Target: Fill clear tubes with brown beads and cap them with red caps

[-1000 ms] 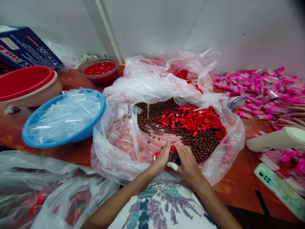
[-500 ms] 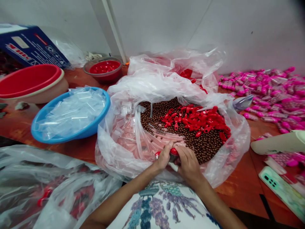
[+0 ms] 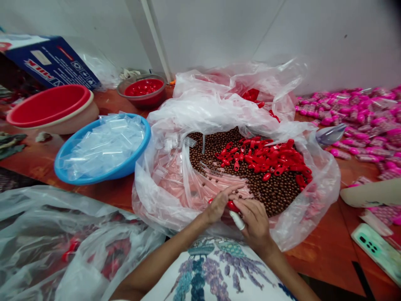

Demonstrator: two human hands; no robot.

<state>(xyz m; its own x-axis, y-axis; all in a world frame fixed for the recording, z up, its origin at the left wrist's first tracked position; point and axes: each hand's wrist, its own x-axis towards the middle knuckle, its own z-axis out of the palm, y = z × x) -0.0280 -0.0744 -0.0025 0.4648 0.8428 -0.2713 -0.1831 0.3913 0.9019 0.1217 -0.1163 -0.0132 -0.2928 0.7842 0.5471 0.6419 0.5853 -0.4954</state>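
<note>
Near my body, over the front of a clear plastic bag (image 3: 319, 209), my two hands meet around a small red-ended container (image 3: 232, 205). My left hand (image 3: 216, 209) is closed on it, fingers stretched across, with a red end peeking out at the left. The fingers of my right hand (image 3: 257, 219) press at the other red end, and a white wrap (image 3: 237, 220) covers one digit. My palms hide most of the container. Just beyond lie many brown balls (image 3: 272, 194) and a heap of red plastic caps (image 3: 266, 159) inside the bag.
Left stand a blue basin (image 3: 59, 169) of clear plastic pieces, a red basin (image 3: 46, 106), a bowl (image 3: 158, 93) of red parts and a blue box (image 3: 59, 62). Right lie many pink-capped tubes (image 3: 363, 108), a beige cylinder (image 3: 372, 194) and a phone (image 3: 379, 251).
The view has turned slightly left, so everything sits farther right. My left fingers have straightened over the container, and more of the white wrap shows. Less of the container's clear body is visible.
</note>
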